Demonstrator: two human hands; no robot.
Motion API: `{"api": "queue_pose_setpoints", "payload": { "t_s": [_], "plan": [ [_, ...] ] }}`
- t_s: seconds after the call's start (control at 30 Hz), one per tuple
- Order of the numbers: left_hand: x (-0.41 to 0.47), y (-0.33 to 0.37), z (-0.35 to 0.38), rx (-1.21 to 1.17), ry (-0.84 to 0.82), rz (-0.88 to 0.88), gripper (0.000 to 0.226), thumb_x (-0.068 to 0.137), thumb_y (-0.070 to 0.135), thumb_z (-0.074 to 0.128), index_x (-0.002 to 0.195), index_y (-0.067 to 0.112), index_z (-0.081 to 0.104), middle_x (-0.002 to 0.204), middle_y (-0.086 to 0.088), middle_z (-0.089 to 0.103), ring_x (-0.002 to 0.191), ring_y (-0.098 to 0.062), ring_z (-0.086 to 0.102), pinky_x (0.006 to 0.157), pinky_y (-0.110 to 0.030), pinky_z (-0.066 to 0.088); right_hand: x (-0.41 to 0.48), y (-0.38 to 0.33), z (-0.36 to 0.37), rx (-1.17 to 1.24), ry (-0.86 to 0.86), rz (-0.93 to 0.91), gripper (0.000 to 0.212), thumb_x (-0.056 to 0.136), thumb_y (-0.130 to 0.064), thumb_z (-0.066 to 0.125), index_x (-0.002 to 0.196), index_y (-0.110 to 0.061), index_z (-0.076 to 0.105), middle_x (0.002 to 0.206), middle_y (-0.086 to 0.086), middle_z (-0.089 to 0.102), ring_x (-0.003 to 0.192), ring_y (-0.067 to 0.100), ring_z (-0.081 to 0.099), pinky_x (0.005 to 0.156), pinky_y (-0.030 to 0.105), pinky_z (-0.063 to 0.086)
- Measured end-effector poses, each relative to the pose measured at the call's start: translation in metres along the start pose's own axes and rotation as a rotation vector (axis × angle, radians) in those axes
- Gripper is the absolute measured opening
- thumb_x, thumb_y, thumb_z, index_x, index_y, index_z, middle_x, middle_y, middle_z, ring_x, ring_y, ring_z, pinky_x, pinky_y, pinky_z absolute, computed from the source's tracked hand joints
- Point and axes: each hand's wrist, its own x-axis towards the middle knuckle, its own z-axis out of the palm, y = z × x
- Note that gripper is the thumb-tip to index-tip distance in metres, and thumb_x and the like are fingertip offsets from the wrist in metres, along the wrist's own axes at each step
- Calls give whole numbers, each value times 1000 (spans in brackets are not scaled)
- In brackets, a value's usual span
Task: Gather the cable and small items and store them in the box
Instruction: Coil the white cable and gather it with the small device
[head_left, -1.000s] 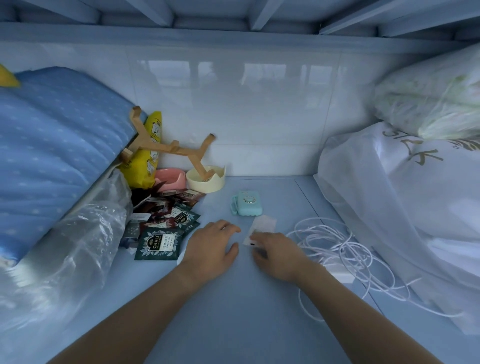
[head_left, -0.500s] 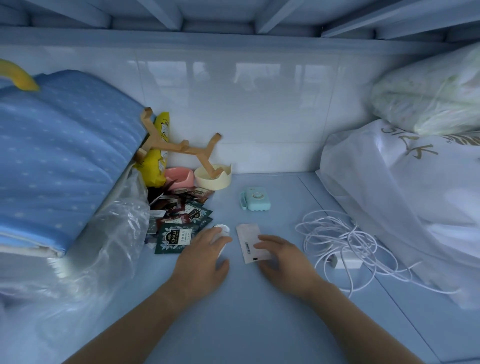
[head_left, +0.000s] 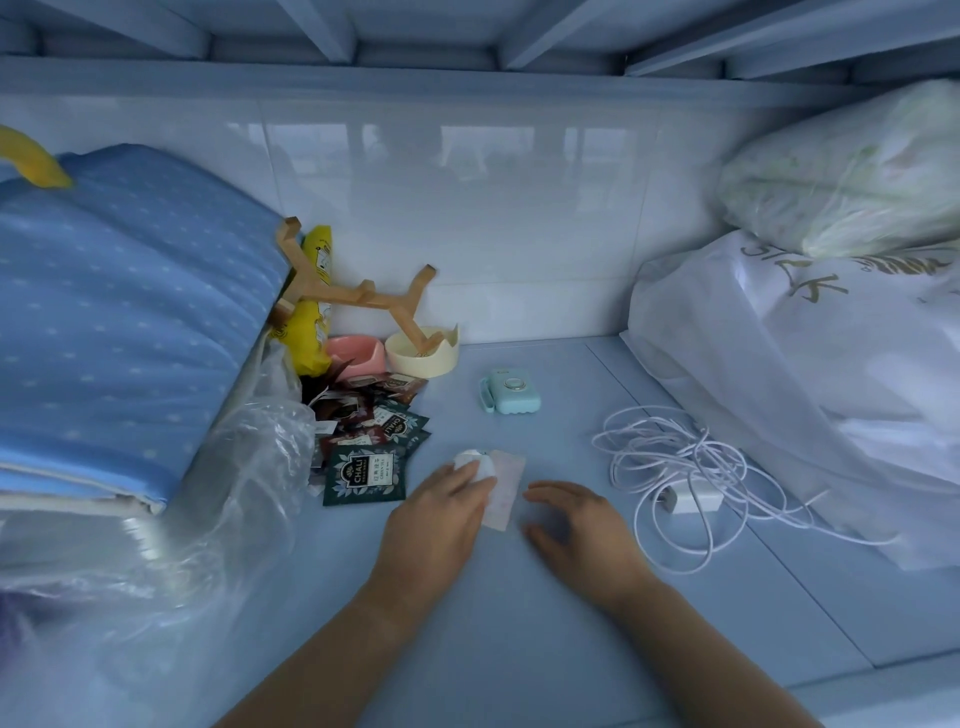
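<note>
Cool, dim, even light; soft image with wide-angle bending.

We note a bluish cast throughout, with pale window-like reflections glaring on the glossy wall tiles (head_left: 467, 171). Shadows under each hand are faint. We find the white bags (head_left: 810, 332) at right smeared by blur, the paper slip (head_left: 506, 488) washed out, and the overhead beams (head_left: 332, 31) bowed at the edges.
</note>
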Motion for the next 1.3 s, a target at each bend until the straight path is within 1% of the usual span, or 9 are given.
{"api": "queue_pose_setpoints", "payload": {
  "t_s": [0.1, 0.23, 0.37, 0.43, 0.7, 0.8, 0.83, 0.97, 1.3],
  "plan": [
    [1, 3, 13, -79, -109, 42, 24, 89, 19, 55, 111, 21, 65, 129, 3, 57, 121, -17, 50, 89, -32, 49, 1, 1, 3, -6, 3, 36, 34, 78, -26, 67, 111, -17, 64, 118, -1, 64, 111, 16, 56, 94, 21, 37],
    [2, -4, 18, -239, -168, 17, 38, 86, 30, 60, 123, 23, 57, 134, 6, 51, 120, -12, 49, 96, -18, 36, 2, 2, 3, 13, 4, 22, 35, 79, -32, 66, 111, -17, 62, 113, 0, 66, 105, 19, 59, 86, 24, 43],
    [2, -10, 22, -220, -191, 16, 53, 84, 39, 61, 132, 22, 48, 144, 6, 38, 131, -8, 36, 106, -17, 27, 2, 4, 7, -38, -28, 42, 54, 84, -38, 60, 132, -17, 46, 136, 0, 51, 123, 16, 46, 97, 16, 29],
    [1, -10, 24, -217, -205, 1, 52, 85, 40, 58, 134, 26, 45, 148, 9, 33, 131, -7, 36, 103, -19, 32, 1, 4, 7, -35, -57, -1, 54, 87, -37, 56, 136, -23, 40, 139, -3, 47, 126, 13, 43, 98, 13, 26],
    [-1, -11, 25, -156, -86, -104, 47, 80, 36, 58, 126, 30, 51, 140, 13, 42, 121, -11, 45, 88, -30, 47, 10, 2, 1, 35, -185, -130, 51, 87, -14, 52, 136, -22, 41, 129, 2, 56, 116, 16, 52, 97, 30, 40],
    [5, -12, 26, -128, -76, -104, 47, 79, 31, 58, 125, 29, 51, 140, 11, 42, 123, -12, 42, 87, -29, 46, 19, 7, 1, 71, -120, -78, 48, 83, -11, 56, 130, -23, 49, 108, -1, 64, 82, -2, 49, 78, 18, 39],
    [7, -12, 26, -122, -81, -99, 47, 79, 29, 58, 126, 29, 50, 140, 11, 41, 124, -12, 40, 88, -29, 45, 24, 9, 0, 79, -95, -48, 46, 83, -12, 57, 128, -21, 51, 107, -2, 64, 82, -1, 49, 79, 17, 38],
    [25, -17, 25, -129, -81, -77, 48, 77, 32, 56, 125, 31, 50, 137, 10, 43, 123, -13, 41, 93, -28, 42, 49, 18, -4, 57, -30, 9, 42, 87, -17, 56, 128, -16, 50, 131, 3, 54, 120, 19, 50, 98, 21, 32],
    [93, -26, 35, -187, -67, -160, 32, 86, 33, 52, 117, 24, 54, 124, 3, 53, 110, -16, 53, 87, -34, 46, 117, 38, 10, 8, 22, 62, 37, 87, -16, 57, 123, -10, 54, 132, 9, 49, 119, 24, 48, 98, 26, 34]
  ]
}}
